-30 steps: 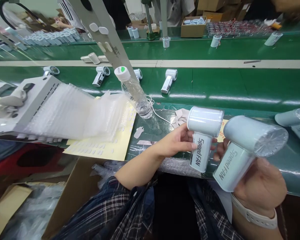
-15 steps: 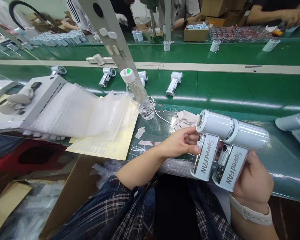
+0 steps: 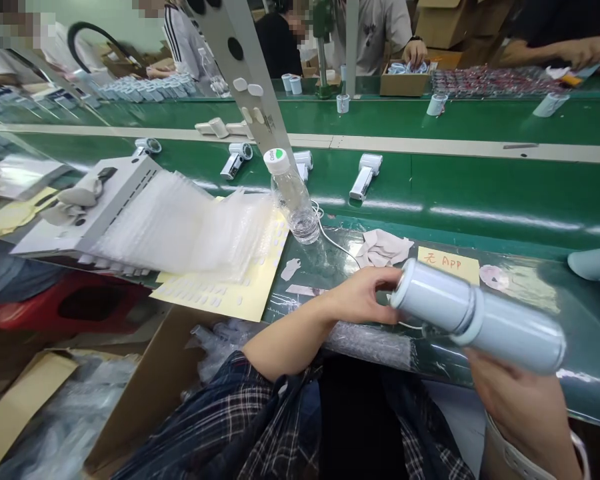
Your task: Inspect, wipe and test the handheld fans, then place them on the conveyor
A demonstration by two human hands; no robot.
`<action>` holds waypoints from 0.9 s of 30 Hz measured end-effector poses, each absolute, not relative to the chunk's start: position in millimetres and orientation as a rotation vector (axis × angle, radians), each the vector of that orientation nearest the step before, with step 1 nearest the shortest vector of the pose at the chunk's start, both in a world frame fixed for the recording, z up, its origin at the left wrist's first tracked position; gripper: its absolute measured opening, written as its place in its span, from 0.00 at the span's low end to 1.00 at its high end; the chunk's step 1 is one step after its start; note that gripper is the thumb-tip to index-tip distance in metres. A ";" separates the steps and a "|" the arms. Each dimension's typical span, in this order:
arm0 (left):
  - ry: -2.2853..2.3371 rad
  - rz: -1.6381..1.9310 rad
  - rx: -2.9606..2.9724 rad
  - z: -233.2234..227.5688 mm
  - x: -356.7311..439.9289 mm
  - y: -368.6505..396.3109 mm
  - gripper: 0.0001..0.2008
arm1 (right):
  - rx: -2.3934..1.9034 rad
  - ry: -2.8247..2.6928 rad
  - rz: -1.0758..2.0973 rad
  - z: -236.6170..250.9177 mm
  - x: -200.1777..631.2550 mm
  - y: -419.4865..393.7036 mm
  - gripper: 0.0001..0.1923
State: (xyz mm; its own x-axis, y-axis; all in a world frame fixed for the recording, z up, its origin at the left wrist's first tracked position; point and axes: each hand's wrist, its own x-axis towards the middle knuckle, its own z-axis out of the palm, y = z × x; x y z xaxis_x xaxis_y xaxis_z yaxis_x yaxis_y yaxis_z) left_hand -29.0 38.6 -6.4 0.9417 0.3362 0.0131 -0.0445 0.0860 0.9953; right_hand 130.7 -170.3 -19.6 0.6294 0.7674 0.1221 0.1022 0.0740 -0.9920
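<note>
Two pale blue handheld fans are side by side in front of me, their round heads touching end to end. My left hand [image 3: 367, 297] is closed at the near end of the left fan [image 3: 433, 293], thumb below and fingers behind it. Under the right fan [image 3: 520, 330] is my right hand [image 3: 523, 390], closed around its underside, with most fingers hidden. Both handles are turned down out of sight, so their lettering does not show. Behind the fans a yellow note [image 3: 447, 265] with red writing lies on the bench, beside a crumpled white cloth [image 3: 384, 248].
A water bottle [image 3: 295, 200] stands by a slanted metal post [image 3: 260, 100]. Left of it, bubble-wrap bags [image 3: 175, 227] lie over a yellow sticker sheet [image 3: 250, 293]. Several fans, one being a white fan [image 3: 366, 177], sit on the green conveyor [image 3: 455, 193]. Other people work across it.
Both fans have rolled so their lettered handles swing down out of view, and they sit slightly lower and farther right. The view has shifted, uncovering the yellow note. A co-worker's hand reaches into a box.
</note>
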 end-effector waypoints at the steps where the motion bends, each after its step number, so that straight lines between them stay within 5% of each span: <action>1: 0.200 0.359 1.531 -6.7 -28.7 38.9 0.23 | -1.470 -0.876 0.555 -17.0 129.9 -171.9 0.31; 5: -0.004 0.616 1.725 -8.6 -26.3 38.0 0.14 | -1.365 -1.105 0.454 -7.3 125.9 -168.6 0.31; 17: -0.053 0.636 1.930 -11.7 -25.6 38.9 0.20 | -1.292 -1.302 0.398 -12.2 134.8 -172.8 0.24; 27: -0.088 0.628 1.940 -8.6 -29.2 36.4 0.11 | -1.223 -1.266 0.419 -25.4 133.7 -169.9 0.24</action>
